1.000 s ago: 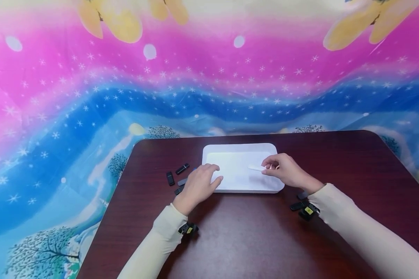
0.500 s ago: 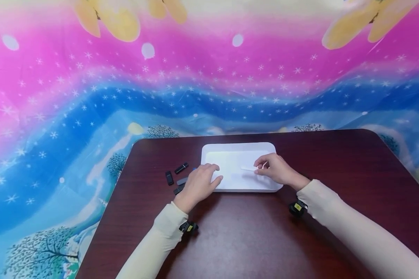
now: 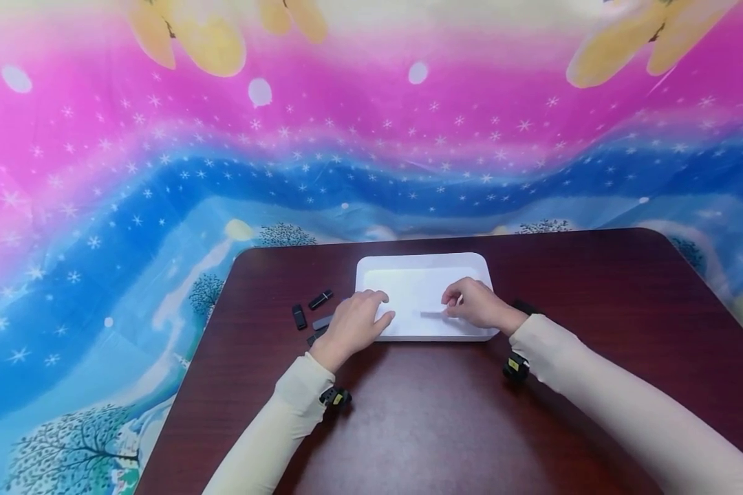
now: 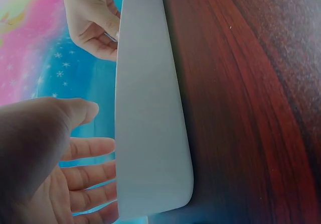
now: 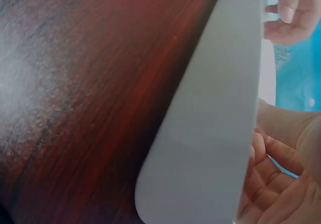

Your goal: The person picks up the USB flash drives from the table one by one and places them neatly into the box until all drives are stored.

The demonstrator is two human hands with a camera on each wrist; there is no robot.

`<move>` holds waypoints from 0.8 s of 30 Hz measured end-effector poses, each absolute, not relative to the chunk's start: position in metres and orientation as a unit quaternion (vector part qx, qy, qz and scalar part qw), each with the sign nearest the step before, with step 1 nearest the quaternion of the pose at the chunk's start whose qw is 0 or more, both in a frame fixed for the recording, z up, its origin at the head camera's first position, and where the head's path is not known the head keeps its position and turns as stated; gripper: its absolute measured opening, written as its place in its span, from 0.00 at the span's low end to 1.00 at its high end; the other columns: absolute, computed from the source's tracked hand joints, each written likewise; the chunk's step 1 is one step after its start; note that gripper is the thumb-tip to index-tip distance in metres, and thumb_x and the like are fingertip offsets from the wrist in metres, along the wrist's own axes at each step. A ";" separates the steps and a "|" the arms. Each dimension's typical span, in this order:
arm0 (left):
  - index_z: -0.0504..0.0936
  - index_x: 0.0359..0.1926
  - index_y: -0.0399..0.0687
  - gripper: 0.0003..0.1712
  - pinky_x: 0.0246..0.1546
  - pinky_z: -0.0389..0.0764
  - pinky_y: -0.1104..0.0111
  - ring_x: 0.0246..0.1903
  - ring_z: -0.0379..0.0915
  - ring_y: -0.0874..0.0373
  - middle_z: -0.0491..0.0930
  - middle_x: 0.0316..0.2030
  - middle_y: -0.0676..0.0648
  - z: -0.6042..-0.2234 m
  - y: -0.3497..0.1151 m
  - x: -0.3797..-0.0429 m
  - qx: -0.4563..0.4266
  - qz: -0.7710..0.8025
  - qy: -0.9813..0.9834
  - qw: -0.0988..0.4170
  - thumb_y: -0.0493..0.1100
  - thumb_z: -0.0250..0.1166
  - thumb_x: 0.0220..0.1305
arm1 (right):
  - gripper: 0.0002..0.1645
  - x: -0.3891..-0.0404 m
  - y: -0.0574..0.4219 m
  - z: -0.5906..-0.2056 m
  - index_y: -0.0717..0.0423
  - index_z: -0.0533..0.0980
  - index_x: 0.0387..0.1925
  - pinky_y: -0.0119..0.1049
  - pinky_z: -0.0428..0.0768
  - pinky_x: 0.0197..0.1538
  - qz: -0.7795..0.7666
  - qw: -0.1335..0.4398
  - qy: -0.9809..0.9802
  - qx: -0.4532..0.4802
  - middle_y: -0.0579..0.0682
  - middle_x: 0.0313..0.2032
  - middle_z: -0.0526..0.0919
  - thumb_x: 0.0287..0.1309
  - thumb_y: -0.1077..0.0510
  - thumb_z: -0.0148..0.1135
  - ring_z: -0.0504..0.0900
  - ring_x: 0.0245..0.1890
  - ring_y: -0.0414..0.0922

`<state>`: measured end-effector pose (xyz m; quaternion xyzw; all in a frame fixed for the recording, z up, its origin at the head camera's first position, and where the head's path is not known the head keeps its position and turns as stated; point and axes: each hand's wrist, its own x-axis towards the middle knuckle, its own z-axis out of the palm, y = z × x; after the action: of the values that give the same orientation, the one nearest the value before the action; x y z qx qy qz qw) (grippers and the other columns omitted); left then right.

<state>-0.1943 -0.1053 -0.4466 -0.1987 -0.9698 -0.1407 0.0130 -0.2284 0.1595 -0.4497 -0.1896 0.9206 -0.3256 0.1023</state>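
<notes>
A shallow white tray (image 3: pixel 430 337) lies toward the back of the table. My right hand (image 3: pixel 478 304) is low over the tray's right half and pinches a slim white stick (image 3: pixel 432 314) between thumb and fingers. The stick points left, close over the tray floor. In the left wrist view a small shiny bit shows at those fingertips. My left hand (image 3: pixel 354 322) lies across the tray's left edge, thumb apart and fingers extended, holding nothing. From the left wrist camera, its fingers (image 4: pixel 93 171) reach behind the tray's wall.
Several small black sticks like USB drives (image 3: pixel 299 317) lie on the dark red-brown table (image 3: pixel 439 412), left of the tray and partly behind my left hand. Another dark piece (image 3: pixel 523 307) shows behind my right wrist. A printed curtain (image 3: pixel 371 137) hangs behind.
My right hand has moved left and lower over the tray, bringing the white stick down toward its floor. My left hand has stayed at the left edge.
</notes>
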 end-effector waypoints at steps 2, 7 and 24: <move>0.82 0.56 0.49 0.21 0.42 0.84 0.58 0.44 0.83 0.52 0.86 0.48 0.47 -0.446 -0.104 -0.194 -0.201 -0.140 -0.970 0.008 0.55 0.61 0.72 | 0.05 -0.229 0.158 -0.451 0.62 0.84 0.35 0.34 0.71 0.37 -0.313 0.109 0.925 -0.184 0.49 0.27 0.81 0.55 0.65 0.72 0.73 0.29 0.42; 0.82 0.56 0.49 0.20 0.40 0.84 0.59 0.42 0.83 0.52 0.86 0.47 0.48 -0.445 -0.103 -0.193 -0.206 -0.139 -0.968 0.009 0.55 0.61 0.72 | 0.05 -0.227 0.153 -0.450 0.62 0.83 0.32 0.33 0.71 0.37 -0.294 0.118 0.930 -0.186 0.48 0.26 0.80 0.52 0.66 0.72 0.73 0.28 0.41; 0.82 0.57 0.49 0.22 0.44 0.84 0.60 0.45 0.83 0.53 0.86 0.49 0.48 -0.451 -0.101 -0.192 -0.218 -0.136 -0.966 -0.005 0.56 0.61 0.72 | 0.06 -0.226 0.146 -0.451 0.57 0.80 0.27 0.35 0.72 0.38 -0.230 0.136 0.940 -0.213 0.46 0.24 0.77 0.47 0.66 0.72 0.73 0.28 0.42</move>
<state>-0.1925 -0.1007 -0.4505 -0.2184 -0.9663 -0.1364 -0.0052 -0.2263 0.1457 -0.4511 -0.2127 0.9399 -0.2301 0.1359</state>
